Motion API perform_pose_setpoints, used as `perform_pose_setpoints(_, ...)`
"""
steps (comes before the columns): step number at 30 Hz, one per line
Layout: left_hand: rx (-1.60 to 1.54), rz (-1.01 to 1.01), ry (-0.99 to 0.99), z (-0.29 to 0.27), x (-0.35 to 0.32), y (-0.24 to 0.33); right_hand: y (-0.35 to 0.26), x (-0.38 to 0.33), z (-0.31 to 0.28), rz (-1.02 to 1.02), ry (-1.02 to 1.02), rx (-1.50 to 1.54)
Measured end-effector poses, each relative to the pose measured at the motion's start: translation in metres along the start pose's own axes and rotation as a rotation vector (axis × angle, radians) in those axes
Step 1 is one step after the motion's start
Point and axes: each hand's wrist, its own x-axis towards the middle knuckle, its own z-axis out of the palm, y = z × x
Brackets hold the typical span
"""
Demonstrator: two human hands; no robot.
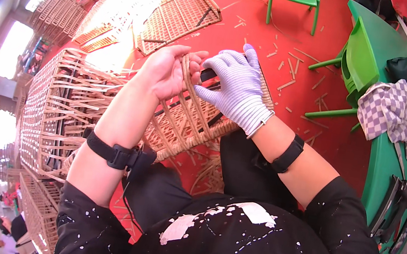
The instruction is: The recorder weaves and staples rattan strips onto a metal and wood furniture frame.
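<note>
A woven wicker piece (168,145) with a thick wrapped rim and slanting strips rests across my lap. My bare left hand (168,74) is closed around a tan wicker strip (187,68), which is bent into a narrow loop by the fingers. Beside it, my right hand (236,87) wears a pale striped knit glove, its thumb and forefinger curled over the piece's far side. A dark part shows between those fingers, but what they grip is hidden. One gloved finger sticks out away from the others.
Left of me stands a large wicker basket (56,108) with loose strip ends pointing my way. A finished-looking wicker panel (178,18) lies ahead on the red floor, among scattered offcuts (291,69). At right are a green chair (363,57), a checkered cloth (391,113) and a green table (374,182).
</note>
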Motion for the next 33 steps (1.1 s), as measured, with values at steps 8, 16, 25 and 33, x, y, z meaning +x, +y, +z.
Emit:
perform_pose_setpoints(8,0.106,-0.026,0.229,0.003,-0.035,-0.002,0.006,-0.008,-0.002,-0.102,0.069,0.027)
perform_pose_setpoints(16,0.267,0.064,0.169,0.005,-0.026,-0.004,0.007,-0.007,-0.004,-0.074,0.052,0.056)
perform_pose_setpoints(25,0.422,0.259,0.205,0.020,-0.038,-0.024,0.013,-0.004,-0.002,-0.073,0.031,0.069)
perform_pose_setpoints(33,0.396,0.369,0.238,0.022,-0.067,-0.057,0.008,-0.003,-0.012,-0.041,-0.050,0.124)
